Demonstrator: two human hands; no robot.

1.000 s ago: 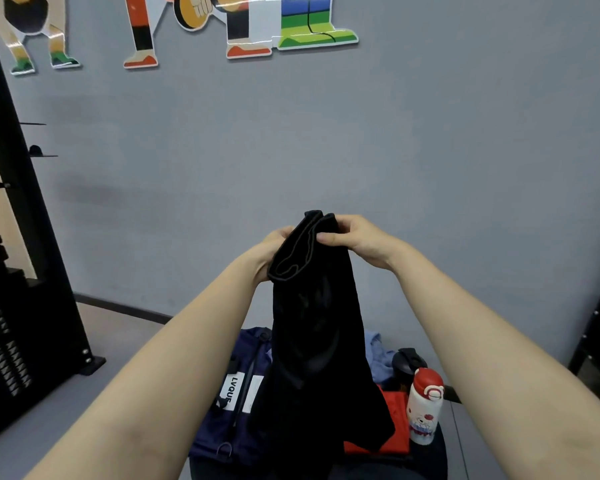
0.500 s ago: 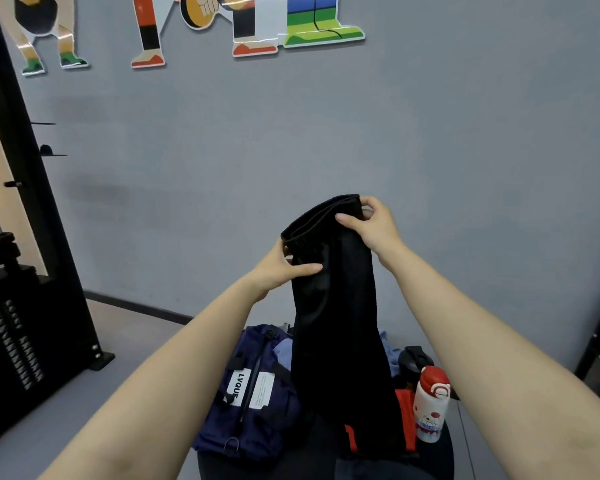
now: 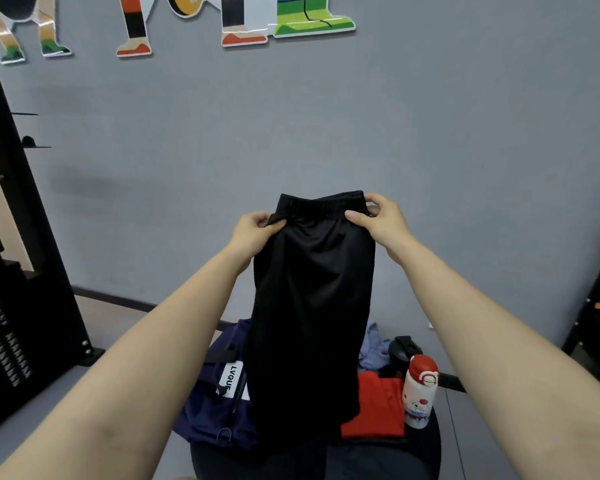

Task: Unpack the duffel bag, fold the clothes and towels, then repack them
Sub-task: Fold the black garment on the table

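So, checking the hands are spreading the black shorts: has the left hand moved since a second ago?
Yes. The left hand moved left along the waistband of the black shorts, away from the right hand.

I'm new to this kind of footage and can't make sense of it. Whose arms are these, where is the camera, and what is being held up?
The camera sits on a person's head, looking forward and down, so the arms are their own. The left hand and right hand pinch the waistband of black shorts, which hang in front of a grey wall. Below, on a dark round surface, lie a navy duffel bag, a folded red garment, a crumpled blue cloth and a white bottle with a red cap.
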